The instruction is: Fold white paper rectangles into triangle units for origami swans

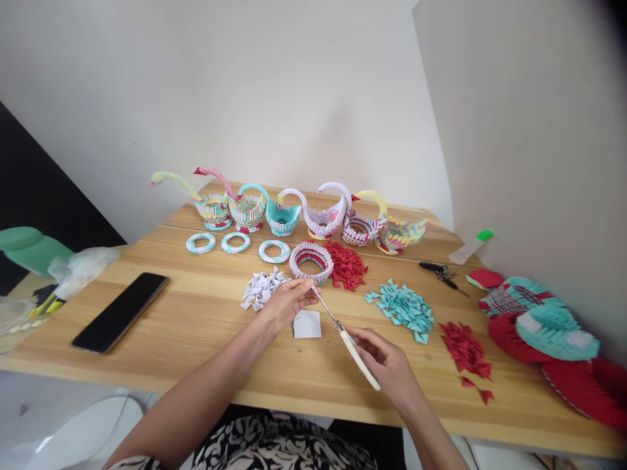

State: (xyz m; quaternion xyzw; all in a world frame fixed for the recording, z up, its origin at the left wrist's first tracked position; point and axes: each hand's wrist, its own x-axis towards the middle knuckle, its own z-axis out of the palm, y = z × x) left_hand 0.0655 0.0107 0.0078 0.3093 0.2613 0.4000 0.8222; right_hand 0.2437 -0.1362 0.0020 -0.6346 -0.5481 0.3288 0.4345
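My right hand (386,362) grips a white-handled tool with a thin metal tip (350,343); it slants up and left. My left hand (289,301) is curled with its fingertips pinched at that metal tip, right in front of a small red-and-white folded-paper ring (311,260). What the pinched fingers hold is too small to make out. A white paper square (307,324) lies on the wooden table (206,326) just below the left hand. A pile of white folded pieces (262,288) sits to its left.
Several folded-paper swan baskets (281,215) line the back, with three paper rings (235,243) before them. Piles of red (347,266), teal (404,307) and more red pieces (465,352) lie right. A phone (121,311) lies left, scissors (443,273) and a large paper model (553,339) right.
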